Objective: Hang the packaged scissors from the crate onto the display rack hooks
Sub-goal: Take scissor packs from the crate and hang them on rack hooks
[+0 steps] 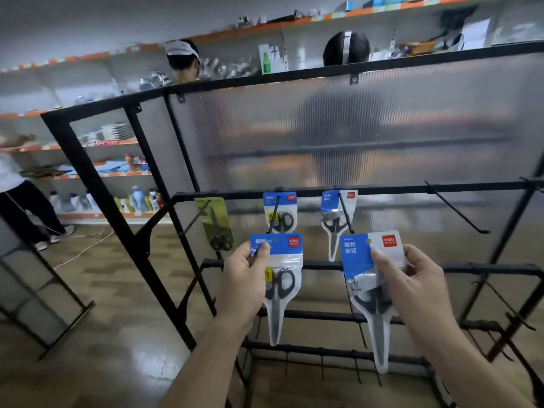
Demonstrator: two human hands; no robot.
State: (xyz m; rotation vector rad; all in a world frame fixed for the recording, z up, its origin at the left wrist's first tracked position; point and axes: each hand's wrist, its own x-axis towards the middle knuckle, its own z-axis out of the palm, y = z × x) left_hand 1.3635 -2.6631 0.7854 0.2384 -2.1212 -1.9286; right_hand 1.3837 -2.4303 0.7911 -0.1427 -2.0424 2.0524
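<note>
My left hand (245, 282) pinches the blue header of a packaged pair of black-handled scissors (279, 287), held just below the tip of a rack hook (273, 216). My right hand (412, 285) grips a second, larger scissors package (371, 301) in front of the rack. On the black display rack (365, 189), three packages hang from the top bar: a yellow-green one (217, 222) at left, a blue one (281, 213) in the middle, and another blue one (337, 222) to its right. The crate is out of view.
An empty long hook (456, 210) juts out at the right of the top bar. Lower bars carry more short hooks (323, 366). Two people stand behind the frosted panel; another stands at far left by store shelves. A white cable lies on the wooden floor.
</note>
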